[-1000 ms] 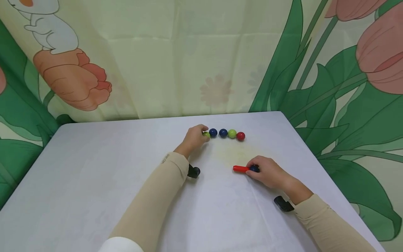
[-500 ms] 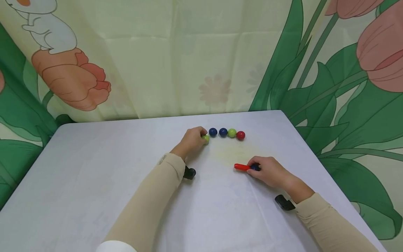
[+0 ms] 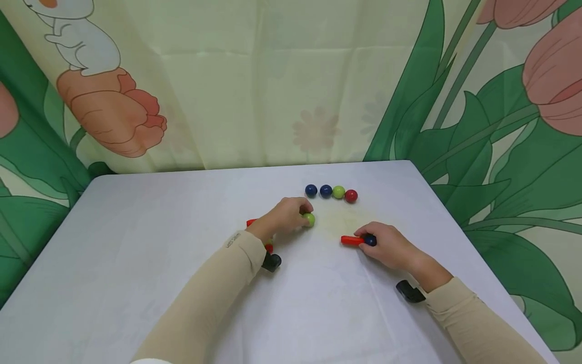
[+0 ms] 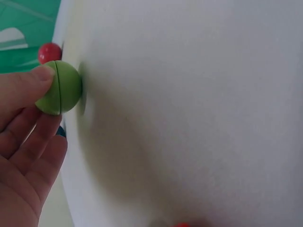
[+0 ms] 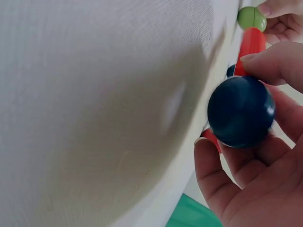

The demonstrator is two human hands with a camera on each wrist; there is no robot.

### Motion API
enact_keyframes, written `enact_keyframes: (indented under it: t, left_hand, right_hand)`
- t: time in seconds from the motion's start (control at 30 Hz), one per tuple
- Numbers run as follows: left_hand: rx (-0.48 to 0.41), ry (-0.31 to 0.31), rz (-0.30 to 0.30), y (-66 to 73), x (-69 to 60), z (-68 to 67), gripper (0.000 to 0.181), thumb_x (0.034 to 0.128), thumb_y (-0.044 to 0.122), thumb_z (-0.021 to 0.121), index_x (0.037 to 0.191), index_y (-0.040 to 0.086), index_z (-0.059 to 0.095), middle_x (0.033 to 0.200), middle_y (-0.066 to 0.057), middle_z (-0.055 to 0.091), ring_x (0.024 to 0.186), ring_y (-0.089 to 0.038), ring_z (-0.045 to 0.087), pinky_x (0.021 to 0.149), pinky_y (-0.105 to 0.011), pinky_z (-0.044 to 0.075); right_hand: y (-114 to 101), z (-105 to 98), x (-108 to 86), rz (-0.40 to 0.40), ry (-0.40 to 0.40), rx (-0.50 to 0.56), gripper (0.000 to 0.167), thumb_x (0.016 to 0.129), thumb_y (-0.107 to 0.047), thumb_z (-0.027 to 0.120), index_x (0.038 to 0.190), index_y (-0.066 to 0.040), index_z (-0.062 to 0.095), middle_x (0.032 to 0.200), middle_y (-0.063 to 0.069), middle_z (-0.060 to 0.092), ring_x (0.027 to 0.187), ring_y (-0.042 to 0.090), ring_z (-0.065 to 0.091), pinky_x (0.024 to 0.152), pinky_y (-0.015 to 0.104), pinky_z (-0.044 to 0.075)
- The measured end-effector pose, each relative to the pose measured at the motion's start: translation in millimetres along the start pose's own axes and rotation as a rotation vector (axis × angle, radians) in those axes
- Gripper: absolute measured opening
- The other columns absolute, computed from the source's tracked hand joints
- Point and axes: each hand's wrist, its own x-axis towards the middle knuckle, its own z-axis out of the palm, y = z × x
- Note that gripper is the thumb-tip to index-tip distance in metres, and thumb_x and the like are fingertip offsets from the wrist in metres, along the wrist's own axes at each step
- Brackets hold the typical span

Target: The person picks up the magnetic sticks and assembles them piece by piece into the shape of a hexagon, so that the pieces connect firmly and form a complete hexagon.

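In the head view my left hand [image 3: 287, 215] pinches a green ball [image 3: 309, 220] between thumb and fingers, just above the white table. A seam line round the ball shows in the left wrist view [image 4: 70, 87]. My right hand [image 3: 388, 245] holds a red stick [image 3: 351, 240] with a dark blue ball [image 5: 241, 111] at its end nearest the palm. The stick's other end points left, towards the left hand. Partly hidden under the left wrist are a red piece [image 3: 251, 222] and another red piece [image 3: 269, 248] with a bit of green beside it.
At the back of the white table [image 3: 173, 227] lies a row: a blue ball [image 3: 311, 190], a second blue ball [image 3: 326, 191], a green ball [image 3: 338, 192] and a red ball [image 3: 351, 196]. A printed curtain [image 3: 227, 101] hangs behind the table.
My left hand has taken the green ball from the left end of the row and brought it nearer and slightly right. Red pieces show beside its wrist. The right hand stays nearly still.
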Motion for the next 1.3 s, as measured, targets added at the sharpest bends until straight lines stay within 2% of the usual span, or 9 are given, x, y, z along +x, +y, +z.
enact_keyframes:
  t: [0.23, 0.57, 1.03, 1.3]
  left_hand:
    - [-0.024, -0.078, -0.009, 11.0, -8.0, 8.6, 0.025, 0.0911, 0.010, 0.073, 0.115, 0.011, 0.065, 0.105, 0.001, 0.064, 0.098, -0.016, 0.056, 0.091, -0.028, 0.048]
    - [-0.044, -0.122, 0.001, 25.0, -18.0, 26.7, 0.025, 0.0899, 0.010, 0.075, 0.113, 0.012, 0.065, 0.100, 0.003, 0.062, 0.094, -0.015, 0.056, 0.086, -0.024, 0.049]
    - [-0.059, -0.096, 0.034, 31.4, -23.4, 41.2, 0.026, 0.0893, 0.014, 0.077, 0.113, 0.011, 0.066, 0.097, 0.004, 0.062, 0.090, -0.013, 0.055, 0.083, -0.021, 0.048]
    - [-0.074, -0.092, 0.039, 34.3, -23.4, 45.9, 0.028, 0.0894, 0.013, 0.077, 0.114, 0.010, 0.066, 0.099, 0.004, 0.062, 0.092, -0.012, 0.055, 0.086, -0.021, 0.048]
  right_hand:
    - [-0.5, 0.1, 2.0, -0.004, -0.016, -0.014, 0.033, 0.093, -0.011, 0.067, 0.125, -0.004, 0.066, 0.115, 0.011, 0.061, 0.104, 0.030, 0.056, 0.096, 0.053, 0.048]
    - [-1.8, 4.8, 2.8, -0.011, -0.012, -0.003, 0.028, 0.093, -0.011, 0.067, 0.120, -0.005, 0.067, 0.119, 0.012, 0.063, 0.110, 0.033, 0.056, 0.100, 0.055, 0.044]
    - [-0.5, 8.0, 6.6, -0.052, -0.017, -0.030, 0.025, 0.091, -0.011, 0.070, 0.115, -0.004, 0.069, 0.113, 0.010, 0.065, 0.105, 0.032, 0.057, 0.098, 0.055, 0.045]
    - [-2.7, 8.1, 7.4, -0.037, -0.023, -0.039, 0.024, 0.091, -0.012, 0.072, 0.114, -0.006, 0.069, 0.113, 0.009, 0.064, 0.105, 0.031, 0.056, 0.098, 0.055, 0.046]
